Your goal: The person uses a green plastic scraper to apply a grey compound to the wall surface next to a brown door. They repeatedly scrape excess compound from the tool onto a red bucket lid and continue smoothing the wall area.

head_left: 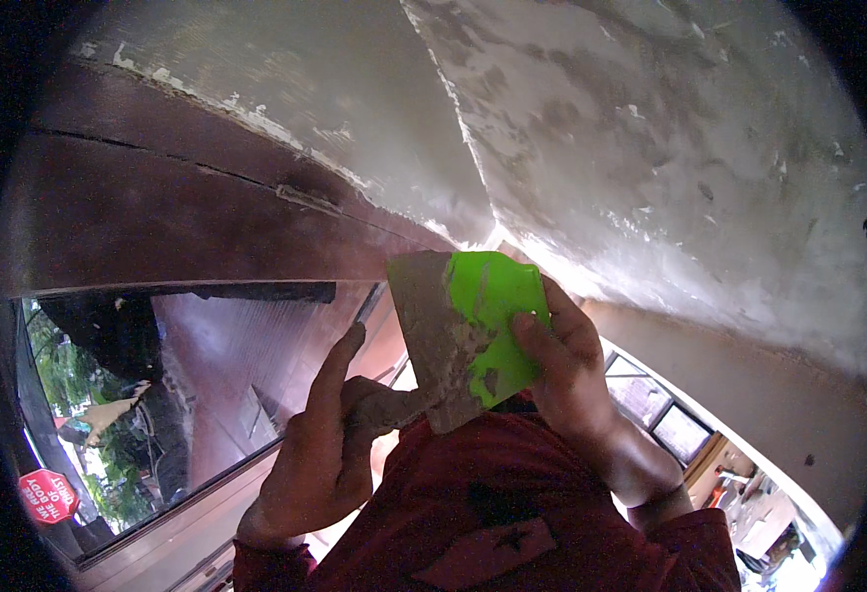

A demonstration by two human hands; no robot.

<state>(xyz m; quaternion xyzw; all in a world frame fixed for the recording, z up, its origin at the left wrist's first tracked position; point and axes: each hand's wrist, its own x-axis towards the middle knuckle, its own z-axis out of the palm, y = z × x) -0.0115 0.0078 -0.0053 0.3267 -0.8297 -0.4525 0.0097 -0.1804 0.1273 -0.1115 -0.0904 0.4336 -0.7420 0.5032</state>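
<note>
A bright green plastic scraper (498, 316) is in my right hand (577, 365), the thumb lying on its face and the fingers behind its right edge. Grey-brown plaster or filler coats the scraper's left half, with patches smeared across the green. My left hand (320, 434) is beside the scraper's lower left edge. Its forefinger stretches upward, apart from the rest, while a smeared digit reaches right and touches the coated edge. The remaining left fingers are partly hidden.
Above is a patchy, plastered grey ceiling (670, 148) meeting a reddish-brown wall panel (207, 217). At left a window (226, 385) carries a red octagonal sticker (48, 495). Cluttered items (759, 513) lie at lower right, near another window (650, 405).
</note>
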